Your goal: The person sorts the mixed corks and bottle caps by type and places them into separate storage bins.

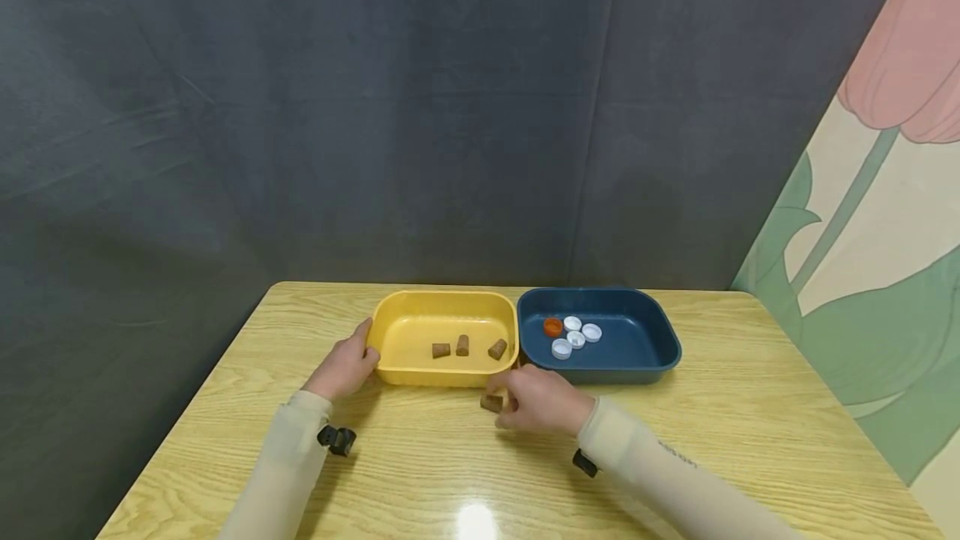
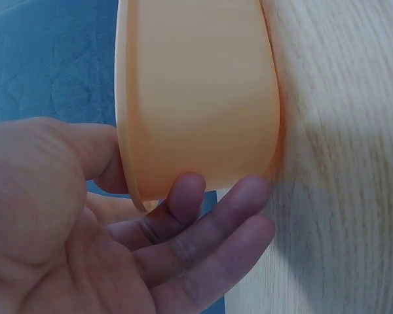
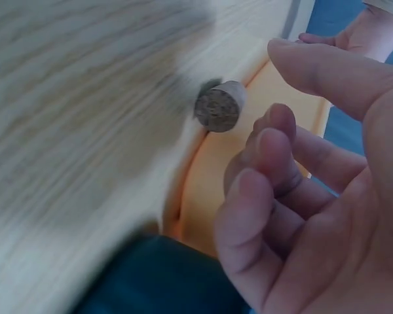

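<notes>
My left hand (image 1: 347, 365) holds the left end of a yellow tray (image 1: 435, 377), its thumb at the rim. In the left wrist view, the other fingers (image 2: 242, 196) lie against the outside of the tray's wall. My right hand (image 1: 546, 400) is in front of the tray's right corner, beside a brown cork (image 1: 491, 402) lying on the table. In the right wrist view, a gap shows between the thumb and the bent fingers, and the cork (image 3: 219, 108) sits just beyond the fingertips, near the tray's wall. Several more corks (image 1: 462, 346) lie inside the tray.
A dark blue tray (image 1: 615, 375) stands right beside the yellow one. It holds several white bottle caps (image 1: 592, 332) and an orange cap (image 1: 552, 327). Both trays stand toward the back of the wooden table (image 1: 420, 473), with a dark curtain (image 1: 450, 123) behind.
</notes>
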`<state>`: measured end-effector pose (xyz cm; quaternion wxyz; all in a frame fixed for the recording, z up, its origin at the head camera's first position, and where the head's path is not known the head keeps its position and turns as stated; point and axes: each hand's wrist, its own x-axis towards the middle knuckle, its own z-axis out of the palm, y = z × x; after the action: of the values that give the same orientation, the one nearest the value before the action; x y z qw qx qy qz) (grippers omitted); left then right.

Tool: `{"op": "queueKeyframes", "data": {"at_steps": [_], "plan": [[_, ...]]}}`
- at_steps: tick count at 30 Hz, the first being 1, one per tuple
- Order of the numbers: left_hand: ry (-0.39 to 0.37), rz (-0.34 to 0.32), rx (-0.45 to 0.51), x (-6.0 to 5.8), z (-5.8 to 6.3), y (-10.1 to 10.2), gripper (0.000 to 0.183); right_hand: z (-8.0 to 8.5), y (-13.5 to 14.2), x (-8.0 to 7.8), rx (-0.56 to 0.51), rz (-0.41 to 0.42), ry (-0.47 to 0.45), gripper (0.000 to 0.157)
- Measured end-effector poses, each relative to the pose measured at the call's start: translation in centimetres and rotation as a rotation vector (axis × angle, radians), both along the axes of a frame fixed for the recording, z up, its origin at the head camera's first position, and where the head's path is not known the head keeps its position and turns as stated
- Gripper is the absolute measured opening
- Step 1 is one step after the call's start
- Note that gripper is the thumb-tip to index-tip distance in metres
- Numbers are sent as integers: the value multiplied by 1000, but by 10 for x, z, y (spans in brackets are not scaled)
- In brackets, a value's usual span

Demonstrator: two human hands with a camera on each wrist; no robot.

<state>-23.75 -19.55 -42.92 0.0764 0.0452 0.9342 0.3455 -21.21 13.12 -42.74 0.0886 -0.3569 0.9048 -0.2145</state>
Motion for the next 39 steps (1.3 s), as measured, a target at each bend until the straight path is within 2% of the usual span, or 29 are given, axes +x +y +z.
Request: {"op": "queueKeyframes", "data": {"at_steps": [18, 30, 39], "plan": [[-3, 9, -7, -1, 0, -1, 67, -10, -1, 0, 17, -46, 16, 34], [1, 6, -6, -3, -2, -2, 68, -18, 0, -7, 10, -48, 64, 22], [4, 0, -27, -3, -1, -1, 67, -22, 1, -8, 27, -41, 67, 16]]}}
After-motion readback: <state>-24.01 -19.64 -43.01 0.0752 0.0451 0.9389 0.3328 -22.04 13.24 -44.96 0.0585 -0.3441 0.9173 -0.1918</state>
